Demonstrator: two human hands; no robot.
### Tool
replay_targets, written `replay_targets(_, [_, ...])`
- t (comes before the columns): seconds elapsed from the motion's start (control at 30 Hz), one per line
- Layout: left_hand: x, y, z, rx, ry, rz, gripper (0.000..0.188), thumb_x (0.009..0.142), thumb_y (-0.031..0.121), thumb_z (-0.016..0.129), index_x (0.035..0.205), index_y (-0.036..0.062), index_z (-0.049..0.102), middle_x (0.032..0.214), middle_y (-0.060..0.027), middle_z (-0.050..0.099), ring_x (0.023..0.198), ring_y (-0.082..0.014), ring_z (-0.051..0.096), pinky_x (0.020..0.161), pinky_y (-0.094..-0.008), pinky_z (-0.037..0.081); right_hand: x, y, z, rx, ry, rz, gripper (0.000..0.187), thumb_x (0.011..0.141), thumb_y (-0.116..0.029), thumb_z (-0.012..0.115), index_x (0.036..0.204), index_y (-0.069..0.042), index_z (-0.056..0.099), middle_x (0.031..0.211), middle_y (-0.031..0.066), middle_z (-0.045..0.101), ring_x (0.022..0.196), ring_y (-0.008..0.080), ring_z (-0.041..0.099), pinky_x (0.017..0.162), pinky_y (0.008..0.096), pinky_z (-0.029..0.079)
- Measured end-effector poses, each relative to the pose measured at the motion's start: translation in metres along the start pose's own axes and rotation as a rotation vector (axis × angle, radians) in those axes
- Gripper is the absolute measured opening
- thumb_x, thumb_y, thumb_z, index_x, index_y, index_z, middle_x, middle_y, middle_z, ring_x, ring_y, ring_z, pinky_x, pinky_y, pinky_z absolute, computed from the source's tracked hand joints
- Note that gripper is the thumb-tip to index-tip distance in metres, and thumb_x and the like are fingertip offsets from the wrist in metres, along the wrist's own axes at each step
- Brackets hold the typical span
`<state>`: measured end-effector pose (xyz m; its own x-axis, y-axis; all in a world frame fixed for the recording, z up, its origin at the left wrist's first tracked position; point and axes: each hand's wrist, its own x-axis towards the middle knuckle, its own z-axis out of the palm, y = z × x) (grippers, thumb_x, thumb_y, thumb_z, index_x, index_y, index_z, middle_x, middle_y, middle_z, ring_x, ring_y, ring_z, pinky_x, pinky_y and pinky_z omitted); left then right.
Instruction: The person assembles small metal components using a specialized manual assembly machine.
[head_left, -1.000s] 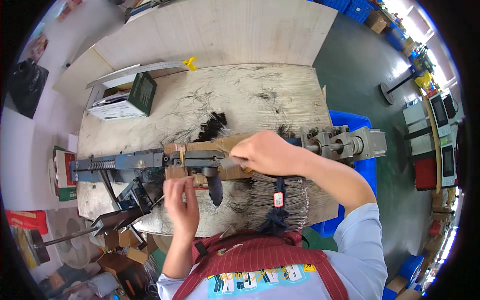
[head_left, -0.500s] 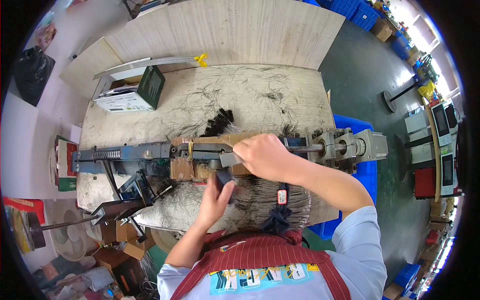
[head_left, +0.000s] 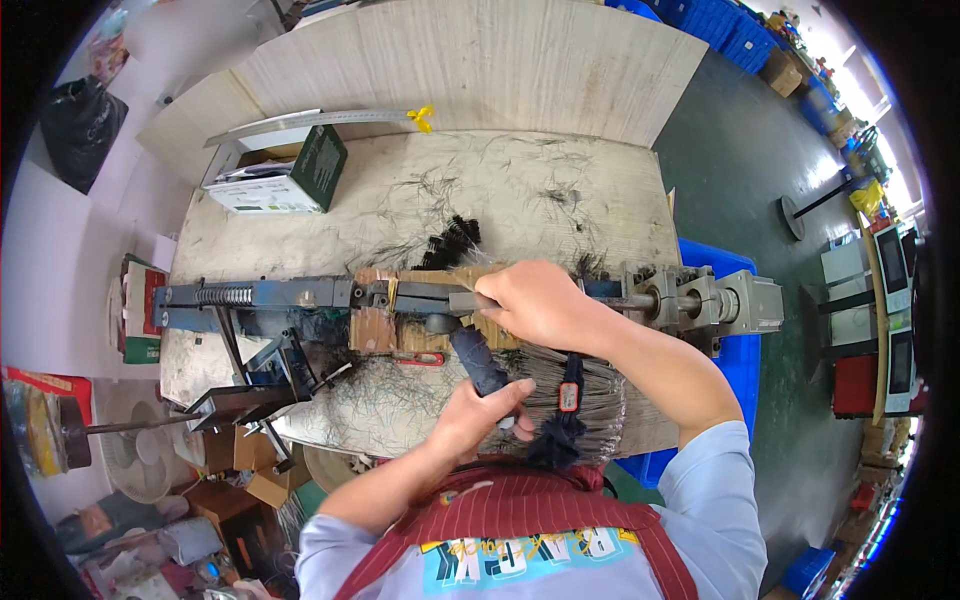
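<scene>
My right hand [head_left: 548, 305] is closed over the middle of a long blue-grey bench machine [head_left: 300, 293]. Its fingers grip a flat grey metal piece [head_left: 464, 302] lying along the machine's rail. In front of the machine, my left hand [head_left: 482, 412] is wrapped round a dark grey cylindrical thing [head_left: 478, 360] that slants up and left. The upper end of this cylinder lies close to a round metal knob [head_left: 441, 323]; whether they touch I cannot tell. Black brushes [head_left: 452, 243] with bristles lie behind the rail. A bundle of thin wires [head_left: 600, 400] lies right of my left hand.
A small red item [head_left: 420, 359] lies before the machine. An open carton [head_left: 275, 180] and a steel ruler [head_left: 330, 122] with a yellow tie stand at the back left. Loose bristles litter the table [head_left: 520, 180]. A blue bin [head_left: 738, 350] sits at its right edge.
My left hand has moved right and toward me, and the dark cylinder now shows lengthwise. The grey metal piece in my right hand has shifted up into line with the rail.
</scene>
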<state>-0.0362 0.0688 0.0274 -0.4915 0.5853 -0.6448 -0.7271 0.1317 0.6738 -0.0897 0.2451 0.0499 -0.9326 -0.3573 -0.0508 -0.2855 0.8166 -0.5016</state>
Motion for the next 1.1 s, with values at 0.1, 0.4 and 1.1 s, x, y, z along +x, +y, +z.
replay_targets(0.1, [0.009, -0.029, -0.004, 0.133, 0.084, 0.165, 0.022, 0.085, 0.021, 0.072, 0.083, 0.0022, 0.061, 0.07, -0.007, 0.066, 0.062, -0.0132, 0.062, 0.054, -0.0279, 0.046, -0.02, -0.021, 0.005, -0.389, 0.345, -0.228, 0.023, 0.081, -0.025, 0.065, 0.082, -0.003, 0.058, 0.08, 0.0116, 0.055, 0.068, 0.0306, 0.065, 0.059, 0.0398, 0.053])
replay_targets(0.4, [0.037, -0.083, -0.035, 0.796, 0.487, 0.465, 0.053, 0.077, 0.028, 0.076, 0.111, -0.0057, 0.053, 0.083, -0.0283, 0.065, 0.078, -0.0471, 0.063, 0.064, -0.0464, 0.052, -0.039, -0.014, 0.06, -0.007, -0.023, -0.097, 0.042, 0.086, -0.04, 0.064, 0.079, 0.0, 0.058, 0.076, 0.0185, 0.06, 0.066, 0.0357, 0.063, 0.059, 0.0422, 0.053])
replay_targets(1.1, [-0.012, -0.08, -0.163, 0.351, 1.116, 0.726, 0.024, 0.099, 0.015, 0.053, 0.079, 0.0022, 0.059, 0.061, -0.0002, 0.053, 0.054, -0.007, 0.052, 0.049, -0.024, 0.045, -0.092, 0.032, 0.055, 0.235, 0.359, 0.082, 0.023, 0.085, -0.007, 0.066, 0.104, 0.001, 0.056, 0.094, 0.0181, 0.063, 0.086, 0.0348, 0.064, 0.072, 0.0394, 0.052])
